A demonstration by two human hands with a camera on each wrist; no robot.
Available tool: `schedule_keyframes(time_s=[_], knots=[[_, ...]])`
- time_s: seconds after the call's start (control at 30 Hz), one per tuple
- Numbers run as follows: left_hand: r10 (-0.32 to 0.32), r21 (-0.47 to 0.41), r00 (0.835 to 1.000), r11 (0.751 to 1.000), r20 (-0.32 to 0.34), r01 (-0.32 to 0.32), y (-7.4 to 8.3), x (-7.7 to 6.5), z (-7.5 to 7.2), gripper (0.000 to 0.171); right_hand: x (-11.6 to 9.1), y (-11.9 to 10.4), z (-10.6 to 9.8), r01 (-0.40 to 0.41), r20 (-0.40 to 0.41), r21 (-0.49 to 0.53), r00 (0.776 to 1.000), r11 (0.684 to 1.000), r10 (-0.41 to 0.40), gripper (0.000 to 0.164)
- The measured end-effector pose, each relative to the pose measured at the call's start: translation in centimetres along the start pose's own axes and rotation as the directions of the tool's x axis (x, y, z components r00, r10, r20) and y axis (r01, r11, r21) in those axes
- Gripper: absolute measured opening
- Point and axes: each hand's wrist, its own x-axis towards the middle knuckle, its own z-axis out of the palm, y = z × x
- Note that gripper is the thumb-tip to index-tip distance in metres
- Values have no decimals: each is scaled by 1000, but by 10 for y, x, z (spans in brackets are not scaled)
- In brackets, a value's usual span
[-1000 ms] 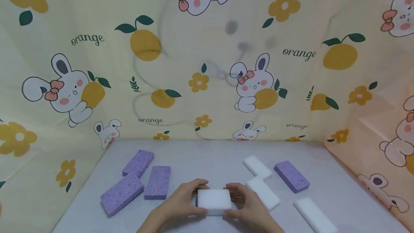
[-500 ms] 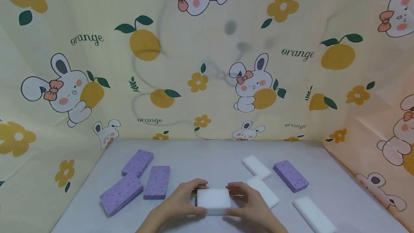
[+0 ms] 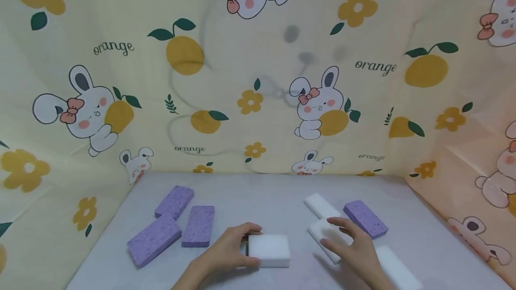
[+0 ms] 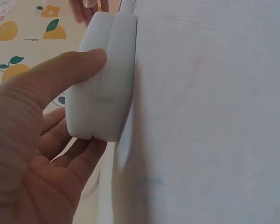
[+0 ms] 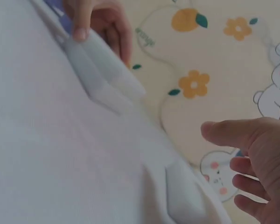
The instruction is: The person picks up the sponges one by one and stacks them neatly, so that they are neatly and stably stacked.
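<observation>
In the head view my left hand (image 3: 230, 250) grips a stack of two white sponges (image 3: 270, 250) on the table, thumb on the near side and fingers behind. The left wrist view shows the two sponges (image 4: 116, 88) lying face to face, with a seam between them. My right hand (image 3: 359, 250) hovers over another white sponge (image 3: 321, 228) to the right, thumb and fingers spread around it. In the right wrist view that hand (image 5: 266, 163) holds nothing; a white sponge (image 5: 184, 193) lies on the table below the thumb.
Further white sponges lie at the back right (image 3: 318, 205) and front right (image 3: 397, 267). A purple speckled sponge (image 3: 364, 219) is beside them. On the left lie three purple sponges (image 3: 198, 226). A patterned cloth (image 3: 250, 79) hangs behind the grey-white table (image 3: 258, 196).
My right hand has left the stacked sponges and moved right, over the single white sponge. My left hand keeps its hold on the stack.
</observation>
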Motion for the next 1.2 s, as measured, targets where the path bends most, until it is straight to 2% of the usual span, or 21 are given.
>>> schedule_keyframes(time_s=[0.17, 0.37, 0.47, 0.93, 1.2], knots=[[0, -8, 1000, 1000, 6, 0, -1, 1, 0, 65, -2, 10, -12, -14, 8, -42, 1000, 999, 15, 59], [-13, 29, 1000, 999, -5, 13, 0, 4, -2, 67, 3, 18, -16, 83, -2, -105, 996, 991, -84, 64], [-35, 41, 999, 999, -6, 35, 1, 5, -3, 67, 4, 22, -16, 97, 0, -119, 995, 988, -98, 65], [-74, -9, 997, 997, -1, 74, -2, 2, 2, 65, 0, 31, -13, 51, 40, -129, 998, 990, -46, 71], [-90, -25, 996, 996, 9, 90, -3, 2, 1, 65, 1, 31, -12, 26, 50, -94, 999, 995, -21, 71]])
